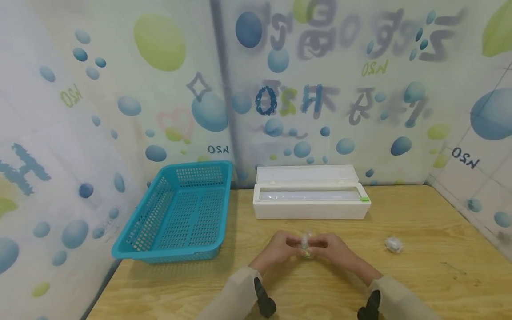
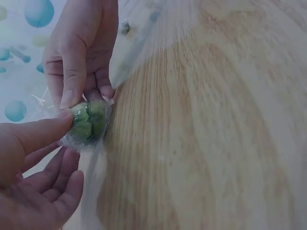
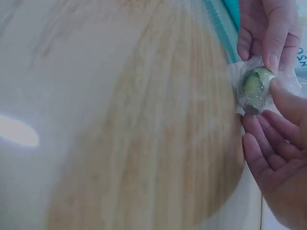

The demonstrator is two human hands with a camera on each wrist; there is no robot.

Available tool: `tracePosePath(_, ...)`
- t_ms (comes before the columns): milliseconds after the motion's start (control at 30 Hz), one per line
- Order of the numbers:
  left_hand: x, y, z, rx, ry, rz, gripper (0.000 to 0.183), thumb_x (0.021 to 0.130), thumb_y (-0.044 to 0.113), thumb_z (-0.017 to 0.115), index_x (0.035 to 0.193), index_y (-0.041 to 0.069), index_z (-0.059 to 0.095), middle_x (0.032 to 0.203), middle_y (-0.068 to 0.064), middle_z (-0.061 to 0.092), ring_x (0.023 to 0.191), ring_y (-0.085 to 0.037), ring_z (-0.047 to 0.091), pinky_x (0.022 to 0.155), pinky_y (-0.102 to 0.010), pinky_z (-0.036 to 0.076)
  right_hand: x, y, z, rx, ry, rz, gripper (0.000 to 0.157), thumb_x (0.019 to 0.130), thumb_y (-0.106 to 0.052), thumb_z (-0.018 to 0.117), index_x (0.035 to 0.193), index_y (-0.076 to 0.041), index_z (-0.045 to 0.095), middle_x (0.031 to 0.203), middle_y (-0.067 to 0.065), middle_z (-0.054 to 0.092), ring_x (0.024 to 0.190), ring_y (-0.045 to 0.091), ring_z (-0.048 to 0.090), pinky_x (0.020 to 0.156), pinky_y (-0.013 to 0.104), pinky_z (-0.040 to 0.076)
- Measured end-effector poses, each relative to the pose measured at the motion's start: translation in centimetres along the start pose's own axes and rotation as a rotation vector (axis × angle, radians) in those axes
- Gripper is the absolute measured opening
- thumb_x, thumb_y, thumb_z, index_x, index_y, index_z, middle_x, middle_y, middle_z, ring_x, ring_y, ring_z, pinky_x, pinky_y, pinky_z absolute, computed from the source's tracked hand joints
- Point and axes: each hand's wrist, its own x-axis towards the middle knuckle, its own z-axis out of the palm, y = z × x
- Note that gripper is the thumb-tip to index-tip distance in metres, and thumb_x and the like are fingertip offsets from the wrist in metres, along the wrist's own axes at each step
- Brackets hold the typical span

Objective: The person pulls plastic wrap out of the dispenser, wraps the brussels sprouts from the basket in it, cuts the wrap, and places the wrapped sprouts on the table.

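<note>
A small, roundish green vegetable piece [image 2: 88, 120] wrapped in clear plastic film is held between both hands, just above the table in front of the white box. My left hand [image 1: 278, 250] pinches it from the left, its thumb on the wrapped surface in the left wrist view. From the other side my right hand [image 1: 334, 251] pinches the same bundle, thumb against it in the right wrist view. Loose film sticks out around the edges. The exact kind of vegetable cannot be told through the wrap.
A white cling film dispenser [image 1: 312, 210] with raised lid and a green slider [image 1: 364, 199] stands at the table's back. To the left is a blue perforated basket [image 1: 168, 255]. A small film-wrapped bundle [image 1: 394, 244] lies on the wooden table [image 1: 440, 284] at right.
</note>
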Motion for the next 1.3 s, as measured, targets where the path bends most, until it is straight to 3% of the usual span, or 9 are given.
tracePosePath(167, 0.3, -0.3, -0.2, 0.009, -0.04, 0.022, 0.012, 0.079, 0.007, 0.07, 0.091, 0.004, 0.071, 0.09, -0.002, 0.069, 0.077, -0.003, 0.055, 0.07, -0.022, 0.045, -0.3, -0.2, 0.3, 0.038, 0.004, -0.079, 0.026, 0.087, -0.015, 0.062, 0.108, 0.002, 0.063, 0.104, 0.014, 0.063, 0.09, 0.021, 0.06, 0.072, 0.027, 0.05)
tracePosePath(300, 0.4, -0.7, -0.4, -0.012, -0.057, 0.009, 0.01, 0.082, 0.005, 0.067, 0.091, 0.001, 0.071, 0.088, -0.006, 0.069, 0.068, -0.006, 0.051, 0.06, -0.019, 0.042, -0.7, -0.4, 0.6, 0.062, -0.01, -0.099, 0.032, 0.084, -0.015, 0.066, 0.112, 0.001, 0.062, 0.105, 0.014, 0.062, 0.091, 0.02, 0.059, 0.074, 0.028, 0.05)
tracePosePath(567, 0.4, -0.3, -0.7, 0.001, -0.004, -0.05, 0.014, 0.081, 0.01, 0.069, 0.093, 0.003, 0.071, 0.088, -0.001, 0.069, 0.075, -0.007, 0.058, 0.064, -0.022, 0.049, -0.6, -0.4, 0.6, 0.02, -0.008, -0.071, 0.037, 0.077, -0.015, 0.072, 0.11, 0.0, 0.064, 0.096, 0.007, 0.062, 0.082, 0.015, 0.059, 0.071, 0.026, 0.05)
tracePosePath(667, 0.2, -0.1, -0.7, -0.009, 0.021, -0.057, 0.014, 0.08, 0.01, 0.07, 0.092, 0.004, 0.071, 0.088, 0.0, 0.068, 0.075, -0.008, 0.06, 0.062, -0.024, 0.05, -0.5, -0.4, 0.4, 0.02, -0.063, -0.095, 0.036, 0.08, -0.016, 0.069, 0.112, 0.0, 0.063, 0.096, 0.006, 0.062, 0.082, 0.015, 0.058, 0.072, 0.026, 0.05)
tracePosePath(833, -0.1, 0.0, -0.5, -0.027, 0.01, -0.008, 0.012, 0.082, 0.009, 0.068, 0.093, 0.004, 0.071, 0.089, 0.0, 0.068, 0.073, -0.006, 0.058, 0.06, -0.022, 0.049, -0.1, -0.4, -0.3, 0.073, -0.186, -0.095, 0.035, 0.086, -0.017, 0.064, 0.114, 0.002, 0.061, 0.099, 0.007, 0.062, 0.089, 0.014, 0.057, 0.076, 0.026, 0.048)
tracePosePath(1033, -0.2, -0.2, -0.6, 0.019, -0.034, 0.058, 0.016, 0.08, 0.006, 0.069, 0.096, 0.005, 0.071, 0.092, 0.001, 0.069, 0.079, -0.003, 0.059, 0.067, -0.022, 0.048, 0.4, 0.5, -0.8, 0.091, -0.24, -0.136, 0.039, 0.09, -0.015, 0.058, 0.12, 0.009, 0.054, 0.102, 0.012, 0.059, 0.089, 0.014, 0.052, 0.074, 0.026, 0.047)
tracePosePath(1133, 0.0, -0.3, -0.4, 0.063, -0.041, 0.067, 0.021, 0.075, 0.005, 0.074, 0.096, 0.005, 0.071, 0.09, 0.001, 0.069, 0.077, -0.002, 0.059, 0.068, -0.02, 0.048, 0.3, 0.8, -0.8, 0.094, -0.215, -0.116, 0.037, 0.089, -0.015, 0.06, 0.118, 0.007, 0.056, 0.108, 0.015, 0.055, 0.096, 0.021, 0.05, 0.077, 0.027, 0.047)
tracePosePath(1300, 0.2, -0.1, -0.1, 0.079, 0.015, 0.034, 0.017, 0.071, 0.008, 0.078, 0.087, 0.006, 0.073, 0.081, 0.002, 0.07, 0.07, -0.002, 0.058, 0.064, -0.02, 0.047, 0.1, 0.1, -0.6, 0.025, -0.094, -0.058, 0.03, 0.085, -0.019, 0.065, 0.109, -0.002, 0.065, 0.107, 0.011, 0.058, 0.095, 0.024, 0.055, 0.077, 0.028, 0.048)
